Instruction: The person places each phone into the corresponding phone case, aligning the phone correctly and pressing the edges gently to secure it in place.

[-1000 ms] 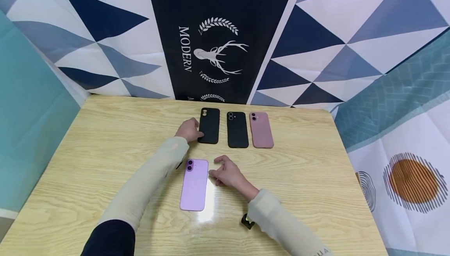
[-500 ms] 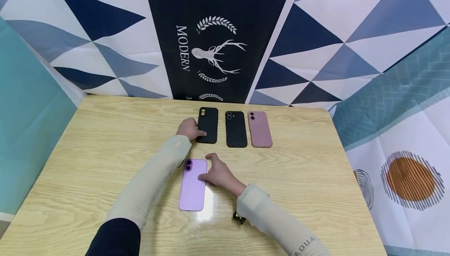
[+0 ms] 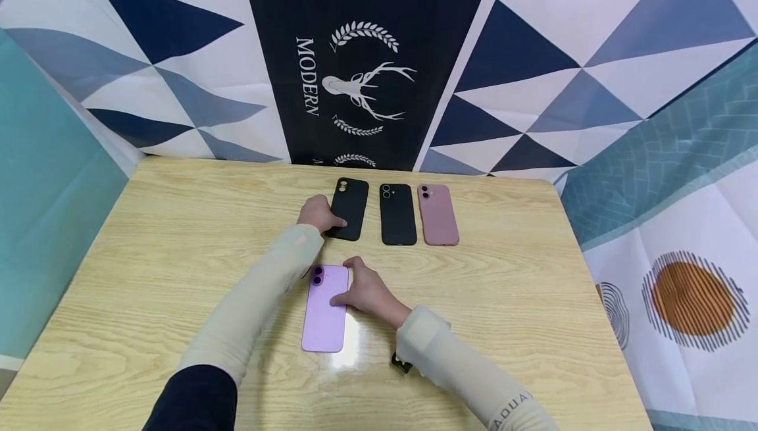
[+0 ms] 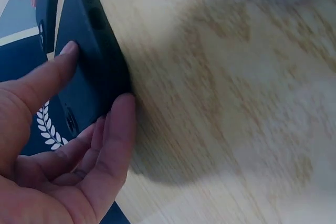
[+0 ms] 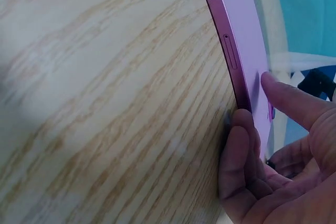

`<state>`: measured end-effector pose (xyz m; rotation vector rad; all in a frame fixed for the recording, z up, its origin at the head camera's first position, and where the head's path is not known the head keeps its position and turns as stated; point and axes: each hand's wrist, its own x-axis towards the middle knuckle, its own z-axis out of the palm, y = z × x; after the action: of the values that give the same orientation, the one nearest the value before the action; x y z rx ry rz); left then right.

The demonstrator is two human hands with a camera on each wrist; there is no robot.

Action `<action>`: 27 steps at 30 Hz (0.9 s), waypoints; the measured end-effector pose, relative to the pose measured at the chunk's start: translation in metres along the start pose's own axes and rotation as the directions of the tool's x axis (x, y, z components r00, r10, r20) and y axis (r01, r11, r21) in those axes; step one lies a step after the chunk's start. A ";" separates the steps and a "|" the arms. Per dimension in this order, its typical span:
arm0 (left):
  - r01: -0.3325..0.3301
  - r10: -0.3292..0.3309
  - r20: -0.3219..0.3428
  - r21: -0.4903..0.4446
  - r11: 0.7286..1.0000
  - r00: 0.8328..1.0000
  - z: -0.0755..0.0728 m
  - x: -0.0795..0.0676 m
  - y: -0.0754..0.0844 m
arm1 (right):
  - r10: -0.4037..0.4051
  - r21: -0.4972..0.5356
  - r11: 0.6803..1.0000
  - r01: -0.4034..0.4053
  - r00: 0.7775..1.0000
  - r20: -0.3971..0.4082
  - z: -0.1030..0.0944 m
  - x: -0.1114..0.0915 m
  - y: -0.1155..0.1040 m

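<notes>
At the back of the table my left hand (image 3: 318, 214) holds the leftmost black phone case (image 3: 353, 207) by its near left edge. In the left wrist view the thumb lies across the face of the case (image 4: 86, 69) and the fingers curl against its side. Closer to me lies a lilac phone (image 3: 324, 326), back up, its two camera lenses at the top left. My right hand (image 3: 370, 294) grips its right edge. The right wrist view has the thumb on the back of the phone (image 5: 244, 24) and curled fingertips along its side rail.
To the right of the held case lie a second black phone case (image 3: 399, 217) and a pink one (image 3: 439, 217). A small black device (image 3: 401, 362) shows under the right sleeve. Patterned cloth (image 3: 503, 56) hangs behind the wooden table (image 3: 503, 286).
My right hand has moved left onto the lilac phone, its thumb now on the back. The left thumb has slid further over the black case, which has turned slightly.
</notes>
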<state>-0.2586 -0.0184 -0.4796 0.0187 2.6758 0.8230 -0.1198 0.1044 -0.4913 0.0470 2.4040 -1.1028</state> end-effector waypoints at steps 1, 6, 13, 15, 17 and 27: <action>0.006 -0.006 -0.001 -0.002 1.000 1.000 0.000 0.000 0.000 | -0.005 -0.011 1.000 0.005 1.000 -0.002 0.000 0.000 0.000; 0.024 -0.024 0.016 -0.006 1.000 1.000 -0.001 -0.002 0.001 | -0.017 -0.046 0.999 0.017 1.000 -0.008 0.001 -0.001 -0.002; 0.016 -0.011 0.048 -0.108 0.994 0.999 -0.008 -0.003 -0.001 | 0.020 -0.045 0.999 -0.021 1.000 -0.021 0.000 0.000 -0.005; 0.024 -0.014 0.066 -0.155 0.988 0.998 -0.011 -0.004 -0.003 | 0.032 -0.034 0.999 -0.033 0.999 -0.029 0.000 0.000 -0.004; 0.032 -0.016 0.083 -0.199 0.979 0.996 -0.013 -0.006 -0.005 | 0.040 -0.026 0.999 -0.041 0.998 -0.042 0.001 0.000 -0.004; 0.053 -0.037 0.062 -0.286 0.957 0.997 -0.022 -0.010 -0.018 | 0.045 0.092 0.995 -0.040 0.997 -0.056 0.001 -0.005 -0.006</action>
<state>-0.2545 -0.0467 -0.4693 -0.0880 2.4699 1.1698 -0.1163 0.0999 -0.4854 0.1615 2.3909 -1.2058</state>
